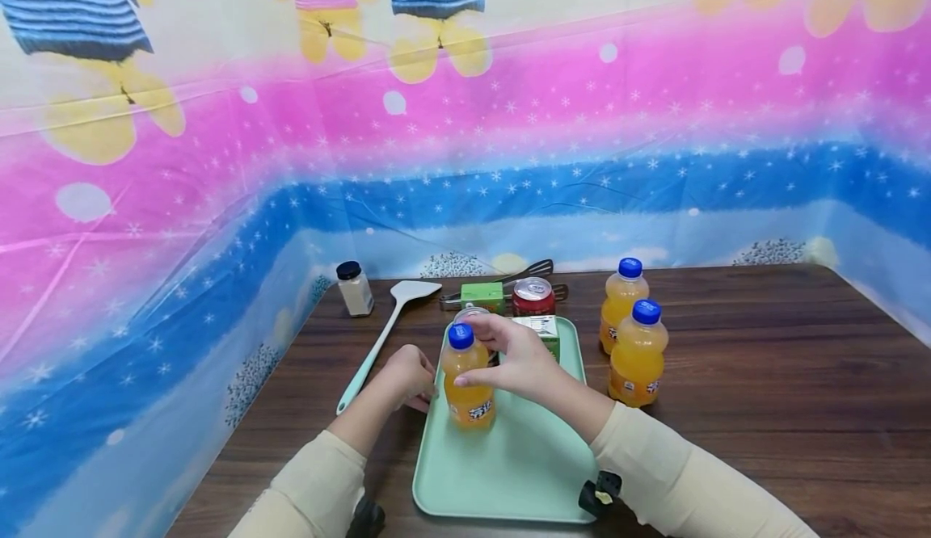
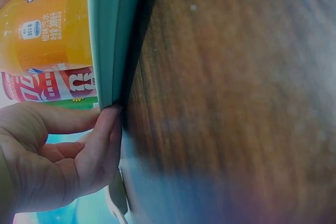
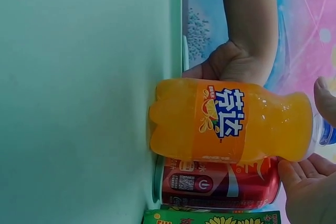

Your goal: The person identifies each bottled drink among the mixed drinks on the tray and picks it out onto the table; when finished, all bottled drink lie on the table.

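Note:
A mint-green tray (image 1: 509,473) lies on the table. My left hand (image 1: 409,376) pinches its left rim between thumb and fingers, plain in the left wrist view (image 2: 68,156). An orange soda bottle (image 1: 469,392) with a blue cap stands upright on the tray, towards its left side. Around its upper part curls my right hand (image 1: 520,356), thumb on the near side and fingers behind the neck. Beside that bottle in the right wrist view are a red soda can (image 3: 220,184) and a green carton (image 3: 210,217), both on the tray.
Two more orange soda bottles (image 1: 637,360) stand right of the tray. Beyond it are another red can (image 1: 533,297), a green box (image 1: 483,296) and a dark whisk (image 1: 537,270). A white turner (image 1: 396,312) and a black-lidded jar (image 1: 355,289) are at the left.

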Tool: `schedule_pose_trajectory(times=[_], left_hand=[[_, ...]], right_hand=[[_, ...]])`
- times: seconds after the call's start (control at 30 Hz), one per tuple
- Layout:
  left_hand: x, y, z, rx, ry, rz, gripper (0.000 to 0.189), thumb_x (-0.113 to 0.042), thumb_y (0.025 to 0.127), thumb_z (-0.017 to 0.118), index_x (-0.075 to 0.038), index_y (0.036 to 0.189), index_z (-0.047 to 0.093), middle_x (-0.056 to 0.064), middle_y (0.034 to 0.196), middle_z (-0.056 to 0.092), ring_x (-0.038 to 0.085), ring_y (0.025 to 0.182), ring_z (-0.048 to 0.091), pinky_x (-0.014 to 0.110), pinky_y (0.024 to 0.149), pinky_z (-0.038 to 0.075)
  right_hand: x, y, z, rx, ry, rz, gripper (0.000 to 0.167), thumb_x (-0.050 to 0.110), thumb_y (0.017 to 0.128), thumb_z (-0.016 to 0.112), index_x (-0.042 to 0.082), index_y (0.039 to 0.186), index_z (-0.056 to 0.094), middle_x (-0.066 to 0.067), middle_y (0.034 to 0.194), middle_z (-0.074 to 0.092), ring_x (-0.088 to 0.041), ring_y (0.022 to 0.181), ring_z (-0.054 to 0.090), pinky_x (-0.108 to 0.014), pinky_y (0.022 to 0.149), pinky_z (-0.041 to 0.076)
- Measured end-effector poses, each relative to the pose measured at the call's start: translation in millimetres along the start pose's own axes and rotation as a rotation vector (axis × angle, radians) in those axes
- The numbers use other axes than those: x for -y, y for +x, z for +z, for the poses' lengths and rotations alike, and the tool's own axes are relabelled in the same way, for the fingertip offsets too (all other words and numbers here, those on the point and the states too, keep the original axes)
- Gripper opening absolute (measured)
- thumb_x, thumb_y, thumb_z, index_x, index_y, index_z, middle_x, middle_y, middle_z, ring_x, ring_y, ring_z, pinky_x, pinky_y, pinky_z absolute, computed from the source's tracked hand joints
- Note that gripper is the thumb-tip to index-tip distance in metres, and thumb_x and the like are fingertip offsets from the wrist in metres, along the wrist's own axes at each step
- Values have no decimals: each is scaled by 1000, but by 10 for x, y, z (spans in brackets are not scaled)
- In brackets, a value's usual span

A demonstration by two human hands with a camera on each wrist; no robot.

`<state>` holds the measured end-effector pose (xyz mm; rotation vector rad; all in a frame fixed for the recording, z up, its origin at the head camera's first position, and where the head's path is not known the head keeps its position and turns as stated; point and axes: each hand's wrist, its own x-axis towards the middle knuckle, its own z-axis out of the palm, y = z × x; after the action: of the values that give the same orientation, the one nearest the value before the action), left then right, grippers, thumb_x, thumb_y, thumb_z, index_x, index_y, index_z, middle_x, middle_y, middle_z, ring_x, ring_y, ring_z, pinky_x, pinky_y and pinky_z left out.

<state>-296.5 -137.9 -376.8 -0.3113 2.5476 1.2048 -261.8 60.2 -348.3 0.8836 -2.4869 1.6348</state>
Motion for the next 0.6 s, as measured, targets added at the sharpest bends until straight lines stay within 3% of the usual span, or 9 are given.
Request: schedule_pose_trajectory(times=[0.33,0.6], left_hand=[[18,-6,19,3,-4,30,16,15,76,66,6,87,58,17,83,56,25,66,62,34,55,59],[14,-4,2,-2,6,26,16,15,76,66,6,86,59,17,83,56,26,67,62,34,55,59]], right_hand=[[-42,-14,36,7,-76,-3,70,34,69,83,13,128,53,1,111,62,-16,96,60,-36,84,54],[-84,8,55,19,-43,-31,65,26,67,86,15,124,55,3,107,63,-15,95,61,-34,84,54]])
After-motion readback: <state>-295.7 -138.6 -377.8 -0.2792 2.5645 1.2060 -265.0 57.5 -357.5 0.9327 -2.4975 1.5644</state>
